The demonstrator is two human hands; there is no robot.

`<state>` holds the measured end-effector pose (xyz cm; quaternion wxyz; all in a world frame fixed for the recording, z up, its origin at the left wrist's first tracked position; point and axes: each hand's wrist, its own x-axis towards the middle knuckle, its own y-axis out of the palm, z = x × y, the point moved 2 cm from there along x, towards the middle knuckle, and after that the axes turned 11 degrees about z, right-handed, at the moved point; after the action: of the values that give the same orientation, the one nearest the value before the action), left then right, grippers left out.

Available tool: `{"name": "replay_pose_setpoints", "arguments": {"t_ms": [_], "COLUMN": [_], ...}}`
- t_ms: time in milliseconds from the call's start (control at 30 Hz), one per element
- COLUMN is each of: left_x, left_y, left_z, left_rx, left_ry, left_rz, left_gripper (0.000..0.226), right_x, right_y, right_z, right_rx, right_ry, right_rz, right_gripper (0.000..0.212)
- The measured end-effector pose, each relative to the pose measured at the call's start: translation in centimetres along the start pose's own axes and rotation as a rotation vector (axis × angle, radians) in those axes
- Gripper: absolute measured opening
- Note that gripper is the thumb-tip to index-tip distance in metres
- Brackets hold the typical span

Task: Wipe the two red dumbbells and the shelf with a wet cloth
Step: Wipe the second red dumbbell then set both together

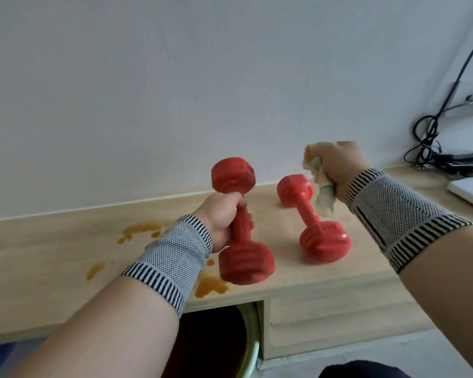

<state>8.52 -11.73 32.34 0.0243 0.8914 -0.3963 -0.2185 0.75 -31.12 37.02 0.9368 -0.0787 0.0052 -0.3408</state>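
Above the pale wooden shelf (325, 285), the left hand (224, 216) grips one red moulded dumbbell (242, 227) by its thin bar, lifted and tilted; the second red dumbbell (311, 216) lies on the shelf just right of it. Both look rigid, smooth and fairly weighty, best held at the bar. The right hand (339, 170) clutches a crumpled beige cloth (321, 184), soft and limp. Brown spills (139, 230) stain the shelf below a white wall (175, 91); black cables (432, 137) lie far right.

Soft, even daylight, faint shadows, slight motion blur, wide-angle bending at edges.
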Motion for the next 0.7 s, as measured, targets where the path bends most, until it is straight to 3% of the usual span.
{"name": "replay_pose_setpoints", "arguments": {"t_ms": [100,200,300,400,533,600,700], "left_x": [2.3,4.6,6.4,7.7,9.3,9.9,11.6], "left_y": [1.9,3.7,4.6,4.6,4.0,4.2,4.5], "left_z": [0.6,1.2,1.6,1.9,2.6,2.9,3.7], "left_rx": [-0.035,0.015,0.123,0.188,0.251,0.295,0.407], "left_ry": [-0.048,-0.072,-0.088,-0.09,-0.085,-0.075,-0.044], "left_rz": [0.011,0.025,0.015,-0.004,-0.045,-0.078,-0.118], "left_gripper": [0.008,0.009,0.006,0.005,0.006,0.019,0.076], "right_x": [1.0,1.4,1.9,2.9,4.2,4.7,5.3], "right_y": [-2.4,-2.6,-1.5,-1.1,-1.8,-2.4,-3.7], "right_z": [-1.9,-4.1,-6.1,-7.2,-8.0,-8.4,-8.8], "right_rx": [-0.516,-0.804,-0.875,-0.897,-0.864,-0.852,-0.831], "right_ry": [0.145,0.276,0.379,0.376,0.394,0.381,0.388], "right_rz": [0.046,0.258,0.39,0.403,0.462,0.445,0.393], "right_gripper": [0.026,0.031,0.027,0.037,0.025,0.022,0.021]}}
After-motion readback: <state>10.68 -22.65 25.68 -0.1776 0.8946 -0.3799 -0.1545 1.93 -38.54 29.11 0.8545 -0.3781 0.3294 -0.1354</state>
